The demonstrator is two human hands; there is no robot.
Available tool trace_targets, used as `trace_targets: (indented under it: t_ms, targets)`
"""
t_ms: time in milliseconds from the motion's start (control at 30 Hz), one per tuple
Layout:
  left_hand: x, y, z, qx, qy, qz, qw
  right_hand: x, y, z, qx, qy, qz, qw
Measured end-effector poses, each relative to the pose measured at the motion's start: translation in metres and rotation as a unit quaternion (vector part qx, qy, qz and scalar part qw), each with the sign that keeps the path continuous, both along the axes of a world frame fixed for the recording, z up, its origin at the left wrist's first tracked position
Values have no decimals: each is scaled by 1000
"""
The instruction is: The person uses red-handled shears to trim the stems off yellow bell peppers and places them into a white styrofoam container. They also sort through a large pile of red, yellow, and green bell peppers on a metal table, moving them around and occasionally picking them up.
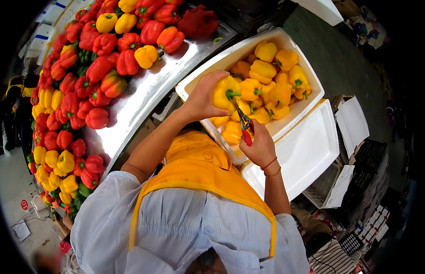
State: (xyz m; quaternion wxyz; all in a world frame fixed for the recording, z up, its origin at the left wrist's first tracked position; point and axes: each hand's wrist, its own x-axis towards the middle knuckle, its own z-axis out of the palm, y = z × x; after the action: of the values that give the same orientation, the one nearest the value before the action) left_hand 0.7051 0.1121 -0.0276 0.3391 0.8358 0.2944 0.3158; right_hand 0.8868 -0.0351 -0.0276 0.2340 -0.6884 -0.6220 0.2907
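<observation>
My left hand [204,97] is closed around a yellow bell pepper [223,93], whose green stem faces right. In my right hand [260,145] is a pair of red-handled pruning shears [246,125], with the blades just under that stem. Whether the blades touch the stem I cannot tell. Both hands are over the near left part of a white foam box [308,68], which holds many yellow bell peppers [262,71], several with green stems.
At left, a metal table [144,93] bears a heap of red bell peppers [99,68], with yellow and green ones among them. A white foam lid [308,153] lies against the box's right side. Crates [324,182] stand beyond it. Other people are partly visible at both lower corners.
</observation>
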Motion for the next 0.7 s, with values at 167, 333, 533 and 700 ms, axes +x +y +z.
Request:
trace_targets:
  t_ms: [167, 333, 533, 700]
  targets:
    - [10, -8, 1, 57, 14, 20, 998, -4, -3, -6, -9, 51, -35, 998]
    - [16, -13, -2, 89, 44, 38, 994, -5, -7, -9, -26, 105, -49, 993]
    - [23, -19, -5, 112, 69, 43, 990, -6, -8, -11, -61, 105, -43, 992]
    - [17, -20, -17, 71, 22, 43, 996, 0, -20, -23, 4, 153, -86, 985]
